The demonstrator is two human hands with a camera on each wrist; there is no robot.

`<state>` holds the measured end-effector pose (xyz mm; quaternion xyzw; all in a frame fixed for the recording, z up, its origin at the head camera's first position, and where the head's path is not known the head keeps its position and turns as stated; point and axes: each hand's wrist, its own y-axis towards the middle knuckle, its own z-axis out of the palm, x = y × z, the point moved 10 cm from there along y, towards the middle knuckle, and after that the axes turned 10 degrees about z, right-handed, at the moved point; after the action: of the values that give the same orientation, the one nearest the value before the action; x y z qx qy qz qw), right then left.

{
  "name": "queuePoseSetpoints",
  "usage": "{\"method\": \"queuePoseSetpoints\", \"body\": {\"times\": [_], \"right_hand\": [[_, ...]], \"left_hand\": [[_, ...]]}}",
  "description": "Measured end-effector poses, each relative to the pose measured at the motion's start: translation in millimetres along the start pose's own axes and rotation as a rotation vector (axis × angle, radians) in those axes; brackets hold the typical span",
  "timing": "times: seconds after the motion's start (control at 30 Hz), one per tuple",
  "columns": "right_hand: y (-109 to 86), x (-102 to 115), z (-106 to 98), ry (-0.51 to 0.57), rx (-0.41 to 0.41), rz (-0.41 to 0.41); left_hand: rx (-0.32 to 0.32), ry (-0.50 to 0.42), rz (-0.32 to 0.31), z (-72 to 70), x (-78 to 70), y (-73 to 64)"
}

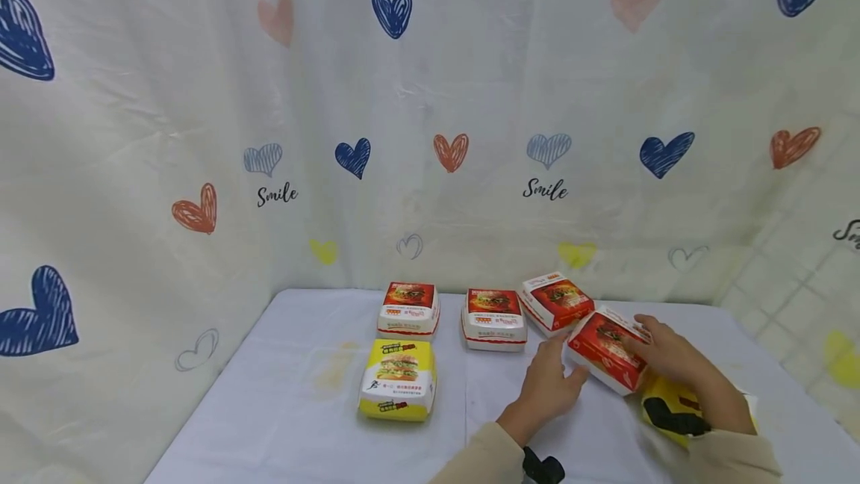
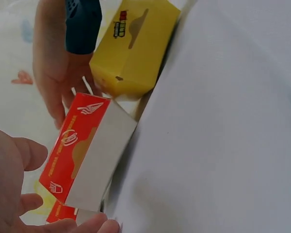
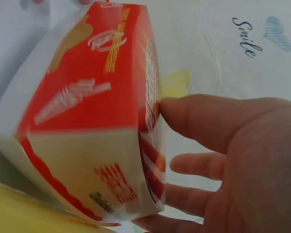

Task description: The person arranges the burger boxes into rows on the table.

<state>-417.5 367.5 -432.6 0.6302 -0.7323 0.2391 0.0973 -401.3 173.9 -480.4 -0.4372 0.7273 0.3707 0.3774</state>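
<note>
Head view, 12 = away from the person, clock centred on the red box. Biggest first: white backdrop [image 1: 470,81] with printed hearts and "Smile" lettering, behind everything at 12. Then the table [image 1: 275,402], white cloth, faint yellowish patch on its left part. Six burger boxes on it. Red box [image 1: 609,349] is the one being handled: right of table centre, set askew, between the two hands. Yellow-white box [image 1: 398,379] well apart at 9, burger picture up. Yellow box [image 2: 136,53] just beside at 4, partly under the right forearm. Mid red-white box [image 1: 493,320] between 9 and 10, squared to the person; far red-white box [image 1: 408,310] beyond it, roughly same bearing, right behind the yellow-white one. Angled red box [image 1: 556,301] at 10, close to the handled one. Right hand [image 1: 672,353] at 3: thumb on the red box's top, fingers loosely extended at its far right edge; can't tell how firm the contact is. Left hand [image 1: 547,383] at 8: thumb and fingers spread wide, gripping nothing, fingertips by the near corner of the angled red box; contact unclear. Light sleeves [image 1: 485,458] on both arms. Smallest: dark wrist device [image 1: 543,467], left wrist, at 7.
</note>
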Motion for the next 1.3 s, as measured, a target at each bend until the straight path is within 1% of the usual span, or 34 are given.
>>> {"method": "queuePoseSetpoints", "body": {"times": [0.1,0.27,0.43,0.57,0.7,0.93,1.07,1.17,1.3], "right_hand": [[-1.9,2,1,0.004,0.008,-0.023],[-4.6,6,3,0.017,0.017,-0.042],[-7.8,13,5,0.025,0.043,-0.047],[-8.4,20,7,0.015,0.056,-0.051],[-8.9,28,10,-0.001,0.063,-0.061],[-11.3,41,18,-0.019,0.096,-0.075],[-12.9,50,25,-0.014,0.127,-0.090],[-15.5,59,31,-0.009,0.149,-0.115],[-20.0,70,40,0.003,0.164,-0.137]], "left_hand": [[0.011,0.016,0.015,3.7,-0.7,2.7],[0.018,0.012,-0.001,4.5,1.5,2.7],[0.014,0.022,-0.031,-1.1,6.0,-1.2],[0.032,0.050,-0.023,-4.7,8.5,-4.6],[0.061,0.101,-0.021,-7.1,12.0,-9.4],[0.106,0.228,-0.057,-13.7,14.1,-23.2],[0.135,0.322,-0.050,-22.0,12.7,-32.8],[0.163,0.360,-0.073,-29.0,15.5,-41.6],[0.193,0.379,-0.117,-38.2,21.7,-53.9]]}}
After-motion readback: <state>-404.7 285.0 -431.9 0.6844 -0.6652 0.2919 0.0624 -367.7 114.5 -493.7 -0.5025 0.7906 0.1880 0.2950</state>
